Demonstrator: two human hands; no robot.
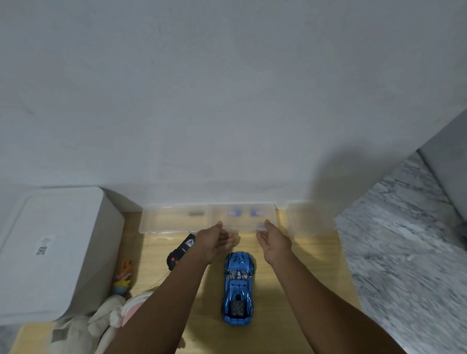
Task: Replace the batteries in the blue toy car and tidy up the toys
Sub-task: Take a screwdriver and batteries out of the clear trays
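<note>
Starting at the left: white lidded bin [47, 251] with a small label on top, sitting against the wall. Just beside its right edge, a small orange and yellow toy [123, 276] lies on the wooden bench [302, 295]. Below that, a cream plush toy [81, 339] with a pink part, partly under the person's left forearm. Black remote control [181, 252] with red buttons and a thin wire antenna, angled, partly hidden by the left wrist. Left hand [213, 242] reaches forward, thumb up at the near edge of the clear plastic box [174, 218]; fingers [228, 238] curled loosely, can't tell if they grip anything. The box is long, shallow, set against the wall, with blue items and a dark one blurred inside. Blue toy car [238, 286] sits upright on the bench between the two forearms, near the hands, not touched, nose toward the box. Right hand [274, 241] palm inward, fingers held together and extended, tips at the box's near edge. Clear lid [310, 218] lies flat just right of the box. Far right: grey marble floor [411, 248].
</note>
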